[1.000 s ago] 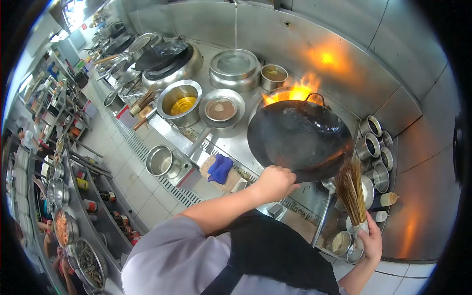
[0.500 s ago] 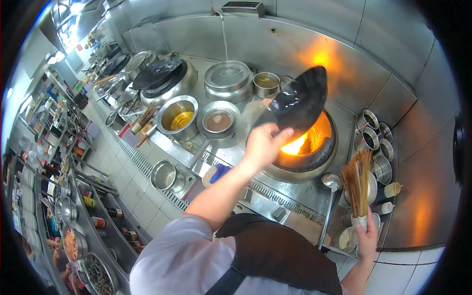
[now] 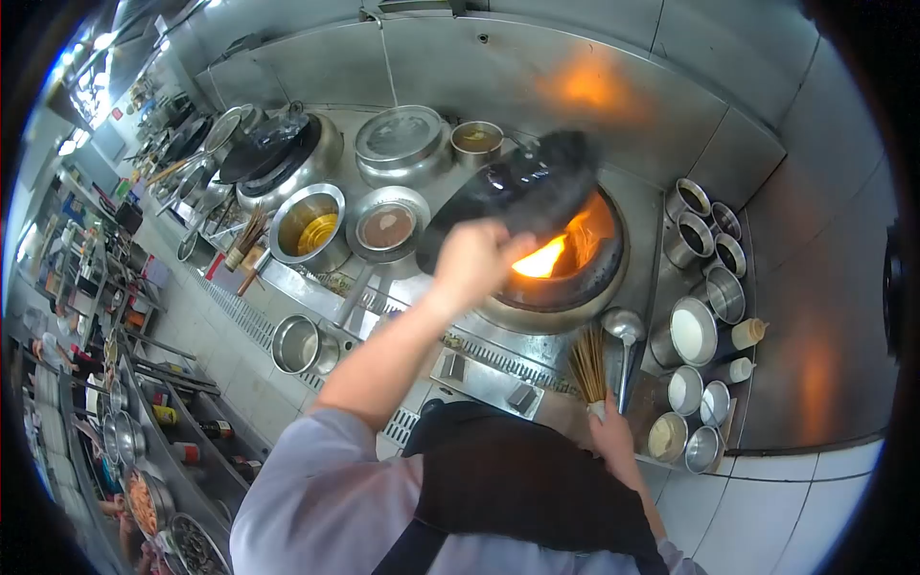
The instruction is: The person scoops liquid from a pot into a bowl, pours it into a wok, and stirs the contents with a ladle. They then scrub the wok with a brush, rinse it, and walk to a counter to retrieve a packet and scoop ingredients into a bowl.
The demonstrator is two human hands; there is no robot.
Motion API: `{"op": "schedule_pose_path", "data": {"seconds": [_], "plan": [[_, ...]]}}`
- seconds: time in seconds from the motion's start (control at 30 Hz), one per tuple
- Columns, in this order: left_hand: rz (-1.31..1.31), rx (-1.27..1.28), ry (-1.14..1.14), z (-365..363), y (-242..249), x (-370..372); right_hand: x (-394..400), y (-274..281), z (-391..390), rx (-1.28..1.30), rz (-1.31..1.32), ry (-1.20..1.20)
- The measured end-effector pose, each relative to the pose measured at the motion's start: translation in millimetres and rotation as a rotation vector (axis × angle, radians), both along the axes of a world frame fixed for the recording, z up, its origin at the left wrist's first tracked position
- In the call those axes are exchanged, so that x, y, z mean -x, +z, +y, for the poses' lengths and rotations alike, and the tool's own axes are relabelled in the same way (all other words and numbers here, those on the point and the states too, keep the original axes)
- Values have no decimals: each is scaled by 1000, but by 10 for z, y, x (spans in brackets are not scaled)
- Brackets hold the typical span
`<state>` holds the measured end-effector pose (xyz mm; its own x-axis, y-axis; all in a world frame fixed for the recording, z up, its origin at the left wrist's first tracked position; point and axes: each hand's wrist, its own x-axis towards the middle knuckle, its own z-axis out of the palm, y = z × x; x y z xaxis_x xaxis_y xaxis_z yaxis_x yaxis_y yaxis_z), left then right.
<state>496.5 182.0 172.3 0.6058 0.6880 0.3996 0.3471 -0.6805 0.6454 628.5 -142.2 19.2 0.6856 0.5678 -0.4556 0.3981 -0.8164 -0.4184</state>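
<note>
Wok [image 3: 522, 187] gripped in left hand [image 3: 471, 259], tipped above lit burner [image 3: 556, 264]; right hand [image 3: 611, 436] clasps brush [image 3: 587, 369] beside burner, scrubbing not yet begun.

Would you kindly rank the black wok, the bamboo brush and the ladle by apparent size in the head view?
1. Black wok, raised nearer the camera, so its lead is exaggerated.
2. Bamboo brush and ladle: look alike, unranked.

Strong fisheye bending curves every edge, with a black vignette ringing the frame. Beyond the left hand [image 3: 474, 259], orange flame [image 3: 551, 254] glows brightly and throws a warm glare onto the steel wall [image 3: 585, 86] behind. The hand and the black wok [image 3: 522, 187] it grips are motion-blurred. Elsewhere, cool even daylight falls from far left.
</note>
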Motion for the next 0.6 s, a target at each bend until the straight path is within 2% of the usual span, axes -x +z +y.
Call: {"op": "schedule_pose_path", "data": {"seconds": [0.1,0.13,0.2,0.23,0.3,0.37,0.4,0.43,0.5,0.53,0.6], "plan": [[101,-337,-169,-469,-621,136,-9,-146,249,43,-55,42],[125,-364,-250,-570,-726,196,-26,-422,214,0,-153,145],[261,-402,-340,-609,-904,215,26,-490,245,45,-191,209],[326,-438,-374,-601,-937,207,95,-418,287,90,-232,274],[286,-449,-344,-453,-1043,98,226,-140,289,74,-263,334],[326,-419,-322,-324,-1154,-36,325,33,332,-210,-417,488],[328,-425,-290,-284,-1211,-102,341,-131,309,-400,-287,531],[334,-429,-256,-261,-1219,-152,355,-232,335,-405,-274,549],[442,-359,-268,-239,-1166,-206,447,-436,425,-199,942,522],[386,-316,-244,-278,-1174,-205,545,-639,469,-190,961,554],[222,-306,-235,-377,-1137,-42,813,-1218,499,27,1066,375]]}}
